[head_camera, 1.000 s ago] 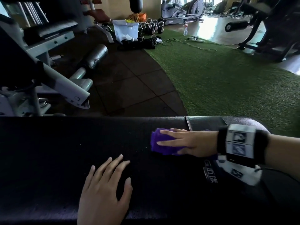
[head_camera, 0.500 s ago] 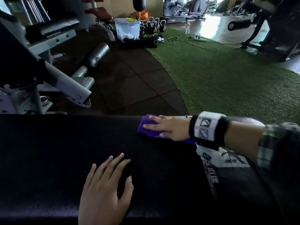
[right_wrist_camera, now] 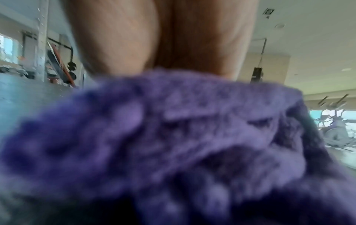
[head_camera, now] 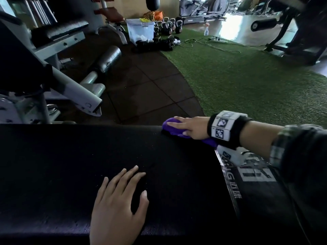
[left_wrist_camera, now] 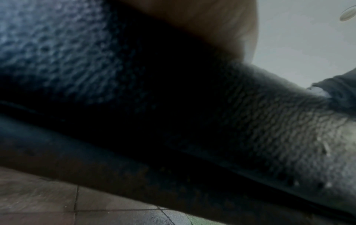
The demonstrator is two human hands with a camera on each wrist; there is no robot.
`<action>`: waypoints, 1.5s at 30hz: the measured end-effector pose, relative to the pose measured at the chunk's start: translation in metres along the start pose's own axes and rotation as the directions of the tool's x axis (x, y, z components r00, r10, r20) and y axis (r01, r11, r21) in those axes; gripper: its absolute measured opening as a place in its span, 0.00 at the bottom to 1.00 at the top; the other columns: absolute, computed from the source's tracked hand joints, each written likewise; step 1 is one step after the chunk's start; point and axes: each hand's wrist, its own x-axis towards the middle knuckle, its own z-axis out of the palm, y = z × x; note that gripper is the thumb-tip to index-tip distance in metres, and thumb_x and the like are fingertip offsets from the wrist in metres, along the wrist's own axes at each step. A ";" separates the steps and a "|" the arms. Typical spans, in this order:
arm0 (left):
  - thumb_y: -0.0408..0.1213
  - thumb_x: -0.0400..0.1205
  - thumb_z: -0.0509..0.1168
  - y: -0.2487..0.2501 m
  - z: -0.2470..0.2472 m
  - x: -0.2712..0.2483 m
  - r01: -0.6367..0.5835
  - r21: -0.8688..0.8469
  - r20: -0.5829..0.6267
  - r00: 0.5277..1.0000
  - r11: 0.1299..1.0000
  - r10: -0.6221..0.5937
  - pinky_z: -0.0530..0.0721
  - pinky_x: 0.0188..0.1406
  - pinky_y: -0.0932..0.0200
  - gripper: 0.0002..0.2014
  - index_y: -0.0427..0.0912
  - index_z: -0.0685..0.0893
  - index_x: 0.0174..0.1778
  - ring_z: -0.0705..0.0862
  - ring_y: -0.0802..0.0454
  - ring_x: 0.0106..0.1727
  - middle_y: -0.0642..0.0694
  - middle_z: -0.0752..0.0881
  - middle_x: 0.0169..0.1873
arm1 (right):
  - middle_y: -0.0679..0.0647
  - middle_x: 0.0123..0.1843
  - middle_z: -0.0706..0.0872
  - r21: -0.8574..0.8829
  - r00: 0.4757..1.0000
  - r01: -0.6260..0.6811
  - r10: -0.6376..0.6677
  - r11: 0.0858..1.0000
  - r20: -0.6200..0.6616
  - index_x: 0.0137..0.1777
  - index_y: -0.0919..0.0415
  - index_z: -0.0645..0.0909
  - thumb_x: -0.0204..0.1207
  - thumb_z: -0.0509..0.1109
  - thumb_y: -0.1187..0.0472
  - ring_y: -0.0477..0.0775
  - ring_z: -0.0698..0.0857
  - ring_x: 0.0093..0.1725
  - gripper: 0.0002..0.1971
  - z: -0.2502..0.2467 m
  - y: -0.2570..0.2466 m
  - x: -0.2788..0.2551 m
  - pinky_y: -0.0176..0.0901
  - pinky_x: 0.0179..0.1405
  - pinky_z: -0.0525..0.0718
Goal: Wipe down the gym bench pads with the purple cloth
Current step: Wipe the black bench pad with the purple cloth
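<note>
- Since the earlier frames, right hand [head_camera: 192, 128] and purple cloth [head_camera: 172, 128] have travelled from mid-pad to the far edge of the bench pad [head_camera: 70, 165]; left hand [head_camera: 118, 209] has stayed in place.
- Right fingers [head_camera: 174, 123]: straight and close together, lying flat on top of the cloth and pressing it down rather than pinching it; thumb position cannot be told.
- Left fingers [head_camera: 131, 175]: straight and slightly spread, palm flat on the near half of the pad, holding nothing.
- Purple cloth, right wrist view [right_wrist_camera: 173, 144]: bunched and folded beneath the palm, nubbly pile, blurred. It sits on the pad's far rim, just left of the seam where a second pad [head_camera: 265, 200] with white lettering begins.
- Handling, judged: the cloth is light, soft and limp, so it likely creeps or rolls up under a sliding palm; broad flat pressure over its middle suits it better than a pinch at a corner.
- Bench pad, left wrist view [left_wrist_camera: 250, 121]: grained dark upholstery, probably cushioned and yielding slightly; light specks show on top, so much of the surface likely awaits wiping.
- Beyond: dark floor tiles [head_camera: 141, 89] and green turf [head_camera: 247, 82].
</note>
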 end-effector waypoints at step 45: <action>0.62 0.75 0.41 0.002 0.001 0.003 0.069 0.095 0.002 0.998 0.993 -0.069 0.50 0.82 0.54 0.37 0.53 0.68 0.80 0.57 0.61 0.82 0.59 0.66 0.80 | 0.45 0.84 0.37 0.043 0.970 0.240 -0.242 0.970 0.033 0.79 0.34 0.43 0.84 0.53 0.64 0.60 0.46 0.83 0.33 0.056 -0.082 -0.097 0.57 0.80 0.54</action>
